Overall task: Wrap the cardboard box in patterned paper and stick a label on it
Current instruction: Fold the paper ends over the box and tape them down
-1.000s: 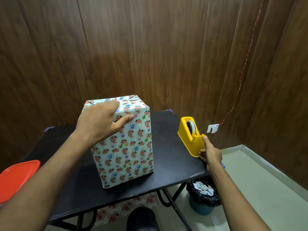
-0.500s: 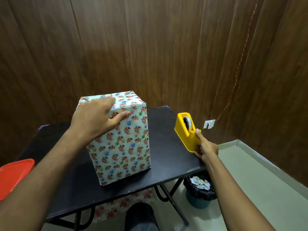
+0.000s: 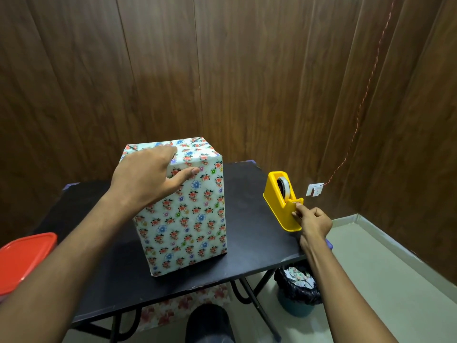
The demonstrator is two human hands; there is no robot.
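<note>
Head view — left hand [image 3: 146,179] on box [image 3: 188,219]

The box [image 3: 183,219], fully covered in floral paper, stands upright near the middle of the black desk [image 3: 247,243]. The left hand [image 3: 148,179] rests flat over its top near edge, thumb on the front face. At the desk's right edge, the right hand [image 3: 312,222] pinches at the cutter end of the yellow tape dispenser [image 3: 279,201].

glossy floral paper on box [image 3: 188,214], yellow plastic tape dispenser [image 3: 278,201], matt black table [image 3: 247,219]
</note>
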